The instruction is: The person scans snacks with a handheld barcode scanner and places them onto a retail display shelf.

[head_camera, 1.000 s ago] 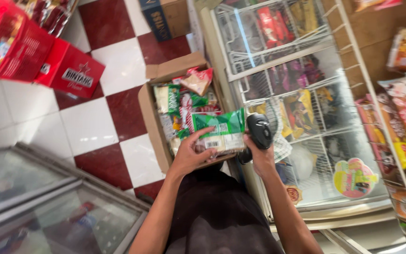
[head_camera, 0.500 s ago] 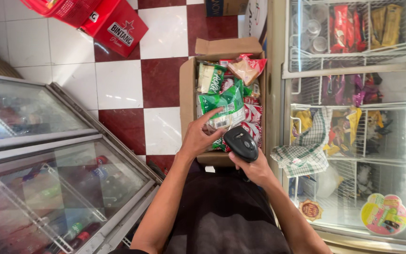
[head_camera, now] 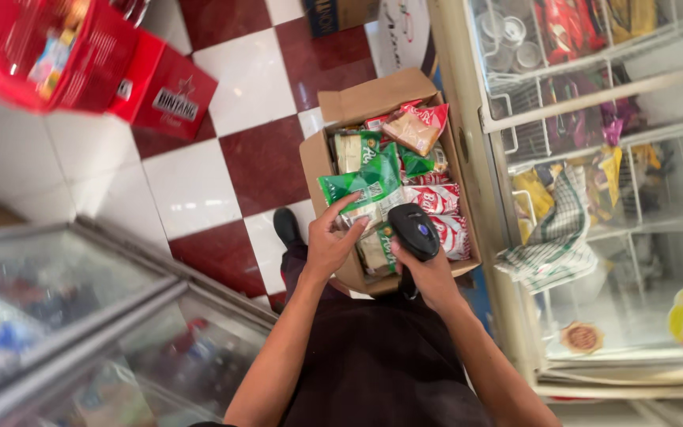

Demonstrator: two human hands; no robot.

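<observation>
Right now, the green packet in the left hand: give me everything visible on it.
The green packet is a flat, glossy plastic pouch, green with white print and a pale label patch. It is sealed as far as shows, tilted, held above the open cardboard box of similar packets. The left hand grips its lower edge; the black scanner in the right hand sits beside it.

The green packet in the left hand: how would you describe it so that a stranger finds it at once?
Find the open cardboard box on the checked floor, beside the glass-door freezer. The green packet is held over it by the left hand, next to the black scanner. It alone is lifted above the other packets.
</observation>
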